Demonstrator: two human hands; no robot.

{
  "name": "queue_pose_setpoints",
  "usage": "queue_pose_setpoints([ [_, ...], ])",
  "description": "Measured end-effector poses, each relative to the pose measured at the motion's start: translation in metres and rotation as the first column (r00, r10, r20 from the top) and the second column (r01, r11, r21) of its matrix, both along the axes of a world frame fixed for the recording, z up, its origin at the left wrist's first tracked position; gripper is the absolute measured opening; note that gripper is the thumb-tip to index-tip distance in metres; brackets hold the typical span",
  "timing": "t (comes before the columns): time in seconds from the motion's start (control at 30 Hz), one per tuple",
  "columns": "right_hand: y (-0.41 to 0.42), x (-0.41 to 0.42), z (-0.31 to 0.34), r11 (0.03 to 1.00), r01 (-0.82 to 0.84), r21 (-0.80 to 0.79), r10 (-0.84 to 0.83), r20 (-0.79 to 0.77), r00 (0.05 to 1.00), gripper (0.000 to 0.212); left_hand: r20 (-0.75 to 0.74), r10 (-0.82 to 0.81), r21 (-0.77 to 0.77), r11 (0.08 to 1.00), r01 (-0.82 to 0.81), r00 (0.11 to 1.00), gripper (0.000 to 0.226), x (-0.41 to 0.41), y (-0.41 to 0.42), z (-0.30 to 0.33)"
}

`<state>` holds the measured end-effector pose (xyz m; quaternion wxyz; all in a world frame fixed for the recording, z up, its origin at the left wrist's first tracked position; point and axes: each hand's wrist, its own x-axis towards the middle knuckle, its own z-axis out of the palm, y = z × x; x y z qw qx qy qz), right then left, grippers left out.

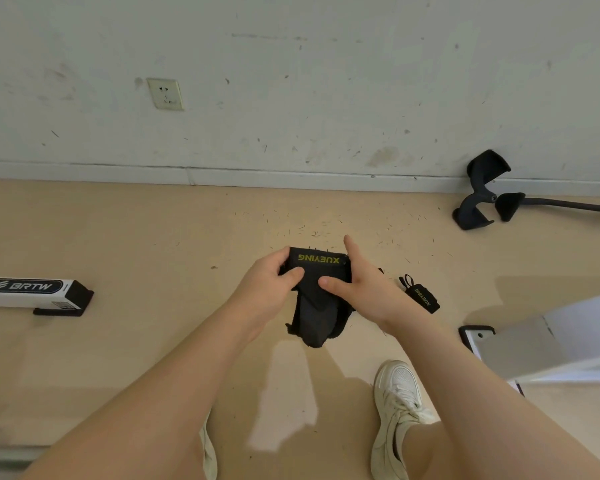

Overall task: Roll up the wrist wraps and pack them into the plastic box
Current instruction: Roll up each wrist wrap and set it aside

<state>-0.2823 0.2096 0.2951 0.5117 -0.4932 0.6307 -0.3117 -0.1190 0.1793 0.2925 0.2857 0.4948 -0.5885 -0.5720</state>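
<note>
A black wrist wrap (pixel 321 271) with yellow XUEYING lettering is held up over the floor, its loose end hanging down toward me. My left hand (pixel 269 284) grips its left side, thumb on the front. My right hand (pixel 352 282) holds the right side, thumb pressed on the front and index finger sticking out straight. A second wrap (pixel 423 295), rolled up, lies on the floor just right of my right hand. No plastic box can be made out for certain.
A white BRTW bar (pixel 28 292) with a black foot lies at left. A black padded exercise piece (pixel 482 192) leans at the wall, back right. A white equipment frame (pixel 534 344) stands at right. My white shoe (pixel 397 410) is below.
</note>
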Motion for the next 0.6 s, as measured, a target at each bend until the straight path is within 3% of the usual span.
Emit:
queue_pose_setpoints([
  [0.07,-0.001,-0.002,-0.005,0.999,0.024,0.034,-0.026,0.073,0.997,0.097,0.027,-0.034,0.000,0.999,0.034,0.999,0.029,-0.003,0.002,-0.002],
  [0.17,0.001,-0.003,-0.006,0.998,-0.039,0.052,0.037,0.036,0.999,0.103,0.061,-0.055,-0.027,0.998,0.057,0.997,0.032,-0.007,0.004,0.000],
  [0.23,0.001,-0.003,-0.003,0.999,-0.030,0.017,0.030,0.003,1.000,0.091,0.074,-0.046,-0.063,0.997,0.051,0.996,0.040,-0.006,0.002,0.003],
  [0.37,-0.003,-0.009,0.003,0.995,0.024,-0.096,-0.025,-0.003,1.000,0.057,0.008,0.002,-0.054,0.999,-0.002,1.000,0.080,0.002,-0.005,0.006],
  [0.47,-0.005,-0.015,0.007,0.990,0.126,-0.063,-0.117,0.123,0.985,0.036,-0.117,-0.003,-0.019,1.000,0.001,0.993,0.074,0.005,-0.006,0.006],
  [0.6,-0.008,-0.020,0.007,0.995,0.084,0.061,-0.096,0.232,0.968,0.057,-0.148,0.043,-0.032,0.998,-0.048,0.988,0.058,0.006,-0.012,0.002],
])
